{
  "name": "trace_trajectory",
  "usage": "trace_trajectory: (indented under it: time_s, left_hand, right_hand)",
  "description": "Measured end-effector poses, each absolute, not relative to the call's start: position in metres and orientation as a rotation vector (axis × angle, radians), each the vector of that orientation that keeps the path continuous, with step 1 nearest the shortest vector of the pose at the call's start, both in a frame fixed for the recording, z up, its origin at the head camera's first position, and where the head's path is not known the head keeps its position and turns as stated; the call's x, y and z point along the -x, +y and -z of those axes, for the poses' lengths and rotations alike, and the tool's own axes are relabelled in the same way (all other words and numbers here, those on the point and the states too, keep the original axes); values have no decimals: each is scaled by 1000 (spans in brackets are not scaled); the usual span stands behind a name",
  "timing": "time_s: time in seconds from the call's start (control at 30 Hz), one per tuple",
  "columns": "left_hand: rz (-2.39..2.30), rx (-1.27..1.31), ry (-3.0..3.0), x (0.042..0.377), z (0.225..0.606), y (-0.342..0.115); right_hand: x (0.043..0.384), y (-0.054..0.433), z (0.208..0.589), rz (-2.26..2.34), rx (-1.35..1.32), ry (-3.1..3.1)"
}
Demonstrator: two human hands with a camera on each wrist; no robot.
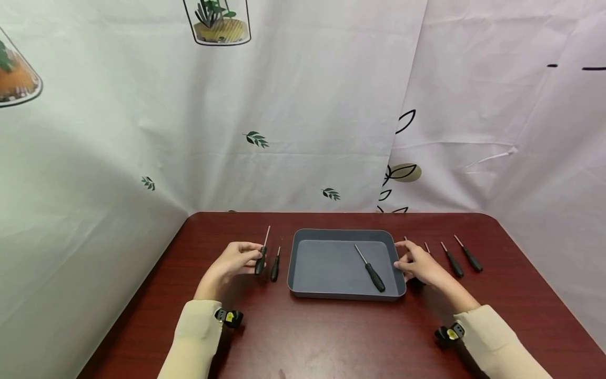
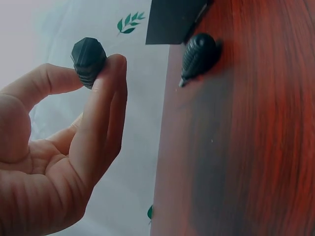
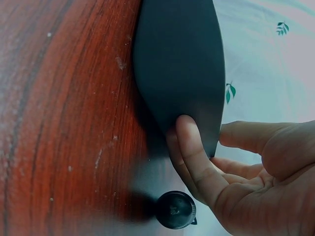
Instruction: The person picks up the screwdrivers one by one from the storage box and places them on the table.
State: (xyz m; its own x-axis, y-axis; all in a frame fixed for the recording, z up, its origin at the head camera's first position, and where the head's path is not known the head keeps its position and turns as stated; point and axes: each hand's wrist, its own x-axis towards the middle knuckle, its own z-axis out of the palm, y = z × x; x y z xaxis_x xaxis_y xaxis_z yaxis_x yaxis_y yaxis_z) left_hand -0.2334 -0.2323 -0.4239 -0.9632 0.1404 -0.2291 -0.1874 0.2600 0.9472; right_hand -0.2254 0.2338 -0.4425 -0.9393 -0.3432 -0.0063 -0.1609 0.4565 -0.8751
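Note:
My left hand (image 1: 235, 259) pinches the black handle of a screwdriver (image 1: 260, 262) between thumb and fingers. It is raised off the table, its metal shaft pointing away from me. A second screwdriver (image 1: 275, 269) lies just right of that hand; its handle (image 2: 199, 53) also shows in the left wrist view. On the grey rectangular tray (image 1: 322, 268) one screwdriver (image 1: 375, 277) lies slanted. My right hand (image 1: 421, 263) grips the tray's right wall (image 3: 179, 64), thumb at the rim and fingers against the outside. Beneath that hand, a black handle end (image 3: 174, 210) is partly hidden.
Two screwdrivers (image 1: 454, 264) (image 1: 472, 260) lie slanted to the right of my right hand, and a shaft tip (image 1: 427, 247) shows close beside it. The reddish-brown table (image 1: 312, 337) ends at a white patterned cloth (image 1: 293, 173) hung behind and at the sides.

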Motion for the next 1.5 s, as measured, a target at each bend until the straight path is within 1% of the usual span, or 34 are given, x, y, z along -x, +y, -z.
trace_trajectory:
  time_s: [0.4, 0.7, 1.5]
  left_hand:
    - [-1667, 64, 2367, 230, 428, -246]
    - [-1684, 103, 2345, 231, 439, -254]
    - [-1609, 179, 2414, 234, 450, -258]
  right_hand:
    - [225, 234, 442, 1501, 444, 2500]
    - [224, 234, 443, 1526, 439, 2476]
    - [225, 234, 445, 1543, 392, 2456]
